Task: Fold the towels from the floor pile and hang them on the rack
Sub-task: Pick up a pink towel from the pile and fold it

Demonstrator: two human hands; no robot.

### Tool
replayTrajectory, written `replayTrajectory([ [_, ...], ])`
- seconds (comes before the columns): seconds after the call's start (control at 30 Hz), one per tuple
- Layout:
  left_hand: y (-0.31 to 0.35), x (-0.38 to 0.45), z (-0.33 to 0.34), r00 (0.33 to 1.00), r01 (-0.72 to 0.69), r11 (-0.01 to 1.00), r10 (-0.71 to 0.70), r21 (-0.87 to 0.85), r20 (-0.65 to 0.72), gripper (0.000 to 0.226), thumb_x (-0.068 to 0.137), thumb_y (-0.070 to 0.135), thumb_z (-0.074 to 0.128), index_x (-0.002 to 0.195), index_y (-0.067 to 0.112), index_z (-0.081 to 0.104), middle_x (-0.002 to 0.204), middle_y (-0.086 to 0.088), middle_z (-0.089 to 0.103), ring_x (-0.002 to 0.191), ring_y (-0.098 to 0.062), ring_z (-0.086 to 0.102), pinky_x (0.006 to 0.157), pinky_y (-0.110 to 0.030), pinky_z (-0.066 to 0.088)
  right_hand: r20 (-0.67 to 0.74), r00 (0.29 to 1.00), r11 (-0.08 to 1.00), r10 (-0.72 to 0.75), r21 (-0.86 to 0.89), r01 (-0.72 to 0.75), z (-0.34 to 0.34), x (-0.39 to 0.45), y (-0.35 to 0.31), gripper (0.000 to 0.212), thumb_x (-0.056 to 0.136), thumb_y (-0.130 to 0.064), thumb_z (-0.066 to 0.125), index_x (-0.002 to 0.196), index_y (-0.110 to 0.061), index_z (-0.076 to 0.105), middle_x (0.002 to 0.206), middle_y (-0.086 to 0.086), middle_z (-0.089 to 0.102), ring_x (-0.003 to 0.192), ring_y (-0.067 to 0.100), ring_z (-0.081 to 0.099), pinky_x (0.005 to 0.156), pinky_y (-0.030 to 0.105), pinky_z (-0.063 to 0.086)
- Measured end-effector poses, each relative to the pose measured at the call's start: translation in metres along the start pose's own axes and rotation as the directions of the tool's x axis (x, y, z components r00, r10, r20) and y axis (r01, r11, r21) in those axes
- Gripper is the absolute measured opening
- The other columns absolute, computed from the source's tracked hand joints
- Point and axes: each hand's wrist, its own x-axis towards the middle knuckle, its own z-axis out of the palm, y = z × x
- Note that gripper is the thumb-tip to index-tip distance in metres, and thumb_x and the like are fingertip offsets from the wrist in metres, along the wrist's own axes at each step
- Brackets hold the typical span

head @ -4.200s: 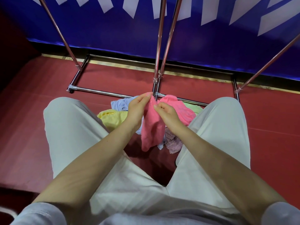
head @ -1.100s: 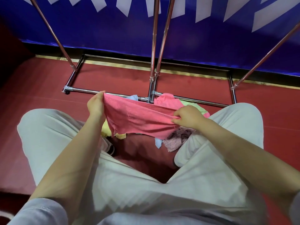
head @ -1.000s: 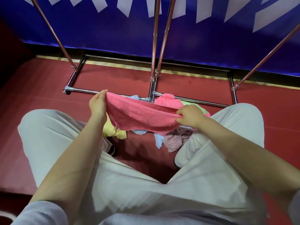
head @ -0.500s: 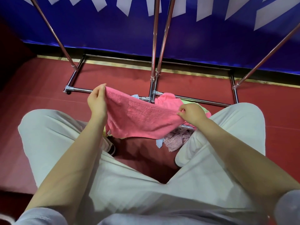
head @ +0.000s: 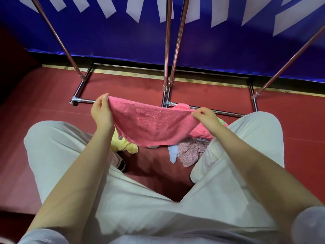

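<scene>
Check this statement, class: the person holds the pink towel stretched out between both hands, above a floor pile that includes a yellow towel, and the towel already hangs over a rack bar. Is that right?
Not quite. The head view shows the pink towel held between the left hand and right hand, above the pile with the yellow towel, but it touches no bar of the rack; it hangs in the air.
</scene>
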Motion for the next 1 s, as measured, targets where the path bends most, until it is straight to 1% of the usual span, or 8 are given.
replayTrajectory([
  [0.13, 0.000, -0.002, -0.003, 0.983, -0.115, 0.933, 0.156, 0.341, -0.098, 0.034, 0.101, 0.030, 0.039, 0.117, 0.013, 0.064, 0.109, 0.000, 0.066, 0.099, -0.011, 0.056, 0.081, -0.022, 0.037, 0.039, 0.993, 0.812, 0.107, 0.573, -0.110, -0.003, -0.002, -0.017, 0.011, 0.088, -0.006, 0.062, 0.079, -0.012, 0.062, 0.073, 0.001, 0.060, 0.065, 0.010, 0.055, 0.061, 0.021, 0.046],
  [0.23, -0.001, -0.003, -0.001, 0.968, -0.190, 0.888, 0.242, 0.419, -0.073, 0.035, 0.103, 0.030, 0.036, 0.118, 0.010, 0.060, 0.109, -0.007, 0.067, 0.100, -0.022, 0.058, 0.077, -0.027, 0.035, -0.027, 0.988, 0.689, 0.152, 0.719, -0.087, -0.009, -0.002, -0.022, 0.007, 0.087, -0.004, 0.063, 0.084, -0.010, 0.065, 0.069, -0.002, 0.066, 0.064, 0.008, 0.062, 0.062, 0.019, 0.050],
  [0.3, -0.003, -0.001, 0.001, 0.973, -0.195, 0.889, 0.228, 0.414, -0.033, 0.034, 0.102, 0.029, 0.037, 0.117, 0.009, 0.060, 0.111, -0.010, 0.067, 0.103, -0.026, 0.059, 0.079, -0.028, 0.036, -0.120, 0.979, 0.751, 0.162, 0.659, -0.043, -0.012, -0.003, -0.023, 0.006, 0.087, -0.008, 0.065, 0.082, -0.012, 0.064, 0.071, -0.001, 0.066, 0.068, 0.010, 0.059, 0.062, 0.021, 0.048],
  [0.47, -0.016, 0.007, 0.011, 0.997, 0.072, 0.982, -0.078, 0.175, 0.025, 0.026, 0.096, 0.025, 0.049, 0.086, 0.010, 0.067, 0.084, -0.001, 0.062, 0.084, -0.013, 0.053, 0.074, -0.027, 0.042, -0.384, 0.913, 0.991, -0.135, -0.075, 0.115, -0.002, -0.010, -0.018, 0.015, 0.089, -0.025, 0.061, 0.081, -0.014, 0.053, 0.079, 0.000, 0.058, 0.073, 0.017, 0.050, 0.063, 0.029, 0.031],
  [0.57, -0.016, 0.000, 0.022, 0.951, 0.308, 0.951, -0.308, 0.041, 0.007, 0.034, 0.097, 0.021, 0.053, 0.063, 0.015, 0.049, 0.065, 0.003, 0.044, 0.061, -0.011, 0.038, 0.054, -0.026, 0.033, -0.380, 0.925, 1.000, -0.024, -0.001, 0.026, 0.010, -0.009, -0.016, 0.015, 0.092, -0.022, 0.056, 0.087, -0.008, 0.055, 0.083, 0.003, 0.055, 0.078, 0.019, 0.048, 0.066, 0.028, 0.029],
  [0.7, -0.017, -0.017, 0.035, 0.855, 0.519, 0.838, -0.507, -0.167, 0.111, 0.020, 0.094, 0.017, 0.061, 0.074, 0.014, 0.057, 0.074, 0.001, 0.056, 0.065, -0.011, 0.051, 0.061, -0.027, 0.043, -0.295, 0.937, 0.962, 0.189, 0.245, -0.117, 0.023, -0.003, -0.016, 0.027, 0.085, -0.018, 0.055, 0.081, 0.008, 0.060, 0.073, 0.018, 0.048, 0.071, 0.017, 0.041, 0.064, 0.029, 0.029],
  [0.8, -0.015, -0.034, 0.048, 0.838, 0.537, 0.828, -0.502, -0.160, 0.214, 0.014, 0.090, 0.018, 0.062, 0.076, 0.016, 0.060, 0.074, 0.002, 0.057, 0.067, -0.013, 0.052, 0.058, -0.026, 0.043, -0.244, 0.951, 0.922, 0.191, 0.376, -0.089, 0.033, -0.006, -0.028, 0.021, 0.080, -0.010, 0.053, 0.060, -0.016, 0.057, 0.067, 0.009, 0.049, 0.069, 0.017, 0.043, 0.064, 0.029, 0.035],
  [1.0, -0.007, -0.061, 0.069, 0.887, 0.362, 0.927, -0.309, -0.101, 0.342, 0.016, 0.095, 0.020, 0.053, 0.098, 0.021, 0.069, 0.090, 0.006, 0.063, 0.076, -0.008, 0.053, 0.060, -0.018, 0.040, -0.174, 0.984, 0.930, -0.023, 0.357, 0.085, 0.050, -0.020, -0.048, 0.022, 0.092, -0.007, 0.054, 0.110, -0.012, 0.065, 0.113, 0.000, 0.063, 0.101, 0.007, 0.055, 0.088, 0.018, 0.043],
])
